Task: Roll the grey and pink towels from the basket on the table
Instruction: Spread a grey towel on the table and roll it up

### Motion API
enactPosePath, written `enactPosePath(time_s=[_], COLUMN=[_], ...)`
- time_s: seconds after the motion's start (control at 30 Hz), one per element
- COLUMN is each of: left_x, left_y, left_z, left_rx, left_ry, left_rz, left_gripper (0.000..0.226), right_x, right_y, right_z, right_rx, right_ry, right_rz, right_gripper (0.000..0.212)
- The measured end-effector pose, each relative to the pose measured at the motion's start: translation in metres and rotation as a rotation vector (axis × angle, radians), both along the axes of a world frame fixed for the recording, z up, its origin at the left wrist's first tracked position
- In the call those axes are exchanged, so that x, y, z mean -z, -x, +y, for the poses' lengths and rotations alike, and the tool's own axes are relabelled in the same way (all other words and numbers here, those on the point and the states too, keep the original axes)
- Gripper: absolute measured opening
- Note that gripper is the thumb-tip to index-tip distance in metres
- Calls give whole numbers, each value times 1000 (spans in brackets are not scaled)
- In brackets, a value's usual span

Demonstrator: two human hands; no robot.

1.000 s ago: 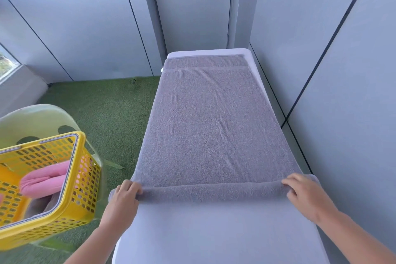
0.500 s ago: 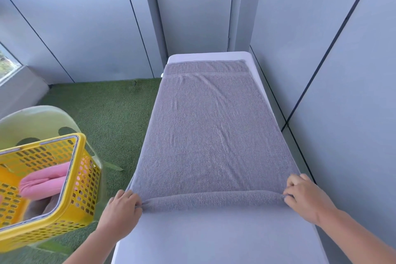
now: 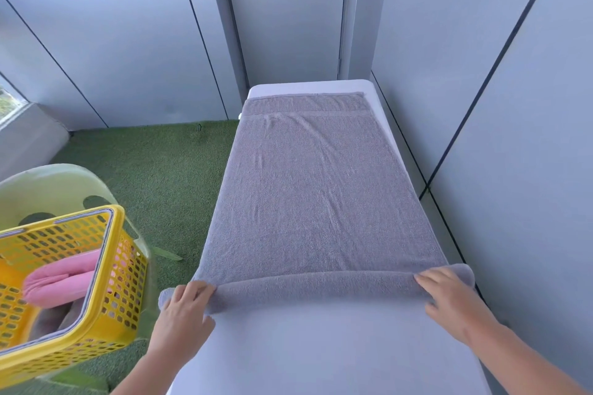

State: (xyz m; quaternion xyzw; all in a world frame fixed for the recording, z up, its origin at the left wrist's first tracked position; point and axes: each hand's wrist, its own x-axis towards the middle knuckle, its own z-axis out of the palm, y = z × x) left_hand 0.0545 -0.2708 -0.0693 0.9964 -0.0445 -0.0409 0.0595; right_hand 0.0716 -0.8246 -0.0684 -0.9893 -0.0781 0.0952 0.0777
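A grey towel [image 3: 314,189] lies spread lengthwise on the white table [image 3: 321,349]. Its near edge is turned over into a thin roll running across the table. My left hand [image 3: 184,311] grips the roll's left end, which hangs past the table edge. My right hand [image 3: 449,295] presses on the roll's right end. A pink towel [image 3: 61,282] lies folded inside the yellow perforated basket [image 3: 125,272] at the lower left, with some grey cloth under it.
The basket sits on a pale green plastic chair [image 3: 48,186] on green artificial turf [image 3: 154,176]. Grey wall panels run close along the table's right side, and a grey door [image 3: 285,9] stands behind its far end.
The rolled edge has grown thicker and both hands have shifted a little, still on the roll's ends. The view has tilted slightly down.
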Motion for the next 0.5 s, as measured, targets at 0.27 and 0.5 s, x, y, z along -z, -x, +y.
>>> enactPosePath(time_s=[0.27, 0.5], left_x=[-7, -7], left_y=[-6, -4], left_z=[0, -1], left_rx=[78, -54], left_ry=[-135, -67], left_rz=[-73, -66], left_gripper=[17, 14], right_x=[-19, -22], right_y=[-10, -8], right_z=[5, 8], right_rx=[11, 135], right_ry=[204, 18], right_rz=[41, -8], right_gripper=[27, 14])
